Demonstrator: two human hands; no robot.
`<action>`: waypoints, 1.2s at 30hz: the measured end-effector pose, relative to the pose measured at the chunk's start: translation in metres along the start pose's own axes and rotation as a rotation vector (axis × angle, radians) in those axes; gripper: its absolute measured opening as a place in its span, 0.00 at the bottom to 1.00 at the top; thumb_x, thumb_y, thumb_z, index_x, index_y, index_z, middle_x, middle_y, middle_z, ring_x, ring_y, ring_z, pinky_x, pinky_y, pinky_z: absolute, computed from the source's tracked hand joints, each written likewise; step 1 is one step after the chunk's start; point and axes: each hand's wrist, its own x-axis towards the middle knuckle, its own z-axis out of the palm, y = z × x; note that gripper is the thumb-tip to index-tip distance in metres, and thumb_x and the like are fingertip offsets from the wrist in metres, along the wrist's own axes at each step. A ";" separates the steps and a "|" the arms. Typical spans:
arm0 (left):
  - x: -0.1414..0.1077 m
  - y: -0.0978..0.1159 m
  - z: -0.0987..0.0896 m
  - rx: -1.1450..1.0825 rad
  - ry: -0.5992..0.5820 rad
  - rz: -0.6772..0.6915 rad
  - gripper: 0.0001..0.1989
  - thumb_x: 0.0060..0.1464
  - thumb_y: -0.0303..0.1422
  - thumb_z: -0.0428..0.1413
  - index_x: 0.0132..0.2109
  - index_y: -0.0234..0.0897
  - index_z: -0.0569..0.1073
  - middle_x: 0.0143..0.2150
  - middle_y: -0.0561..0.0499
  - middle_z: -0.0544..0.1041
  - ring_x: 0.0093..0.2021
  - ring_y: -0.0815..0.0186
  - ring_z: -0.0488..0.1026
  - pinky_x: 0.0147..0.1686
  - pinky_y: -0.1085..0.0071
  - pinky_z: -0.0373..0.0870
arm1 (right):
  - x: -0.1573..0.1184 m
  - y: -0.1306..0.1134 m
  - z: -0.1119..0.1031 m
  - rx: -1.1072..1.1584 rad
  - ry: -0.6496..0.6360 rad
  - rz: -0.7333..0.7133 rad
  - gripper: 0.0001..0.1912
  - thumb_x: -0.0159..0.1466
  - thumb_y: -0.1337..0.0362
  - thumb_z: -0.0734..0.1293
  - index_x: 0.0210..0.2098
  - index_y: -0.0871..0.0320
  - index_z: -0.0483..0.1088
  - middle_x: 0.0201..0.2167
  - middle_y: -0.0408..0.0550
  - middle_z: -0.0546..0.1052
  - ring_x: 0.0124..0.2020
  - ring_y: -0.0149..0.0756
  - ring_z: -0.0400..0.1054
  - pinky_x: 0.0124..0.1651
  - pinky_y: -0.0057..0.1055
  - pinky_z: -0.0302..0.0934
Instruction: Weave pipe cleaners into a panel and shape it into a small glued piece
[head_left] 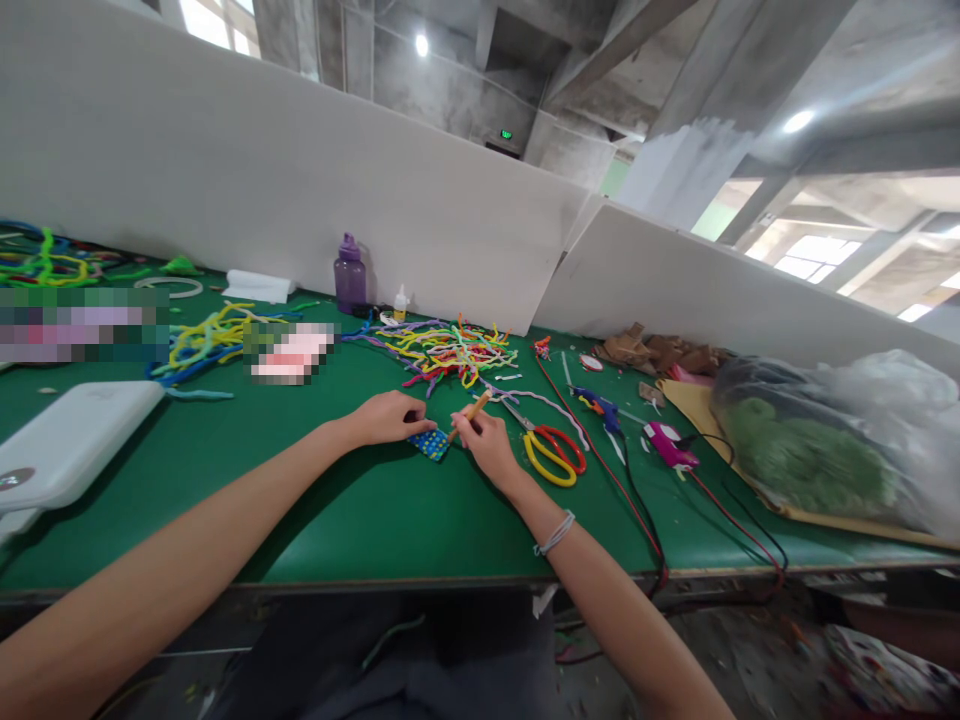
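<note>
A small blue patterned piece with yellow dots (431,444) lies on the green table (337,530). My left hand (386,418) rests at its upper left edge, its fingers closed on that edge. In my right hand (484,440) is a tan, pen-like stick (476,405), slanting up to the right, its lower end at the right edge of the blue piece. Just right of my right hand are scissors (553,455) with red and yellow handles. Behind both hands spreads a pile of colourful fuzzy stems (457,350).
A purple bottle (350,277) and a small glue bottle (400,303) stand by the white partition (450,220). A blue glue gun (600,408), a magenta device (670,445) and cords lie right. Plastic bags (817,440) sit far right, a white device (82,440) left.
</note>
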 end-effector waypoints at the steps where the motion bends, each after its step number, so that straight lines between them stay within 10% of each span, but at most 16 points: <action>1: 0.000 0.000 0.000 -0.001 -0.001 -0.001 0.24 0.51 0.52 0.45 0.24 0.36 0.68 0.21 0.53 0.70 0.20 0.71 0.62 0.21 0.75 0.48 | 0.000 0.000 0.000 0.001 0.000 -0.003 0.16 0.61 0.54 0.58 0.26 0.59 0.68 0.16 0.39 0.66 0.18 0.26 0.60 0.25 0.23 0.53; 36: -0.001 0.000 -0.001 -0.011 0.002 0.005 0.23 0.51 0.51 0.46 0.24 0.37 0.68 0.21 0.53 0.70 0.21 0.70 0.63 0.22 0.74 0.48 | -0.003 -0.002 0.002 -0.078 -0.003 -0.060 0.19 0.61 0.54 0.56 0.28 0.61 0.70 0.19 0.43 0.70 0.21 0.27 0.62 0.27 0.22 0.55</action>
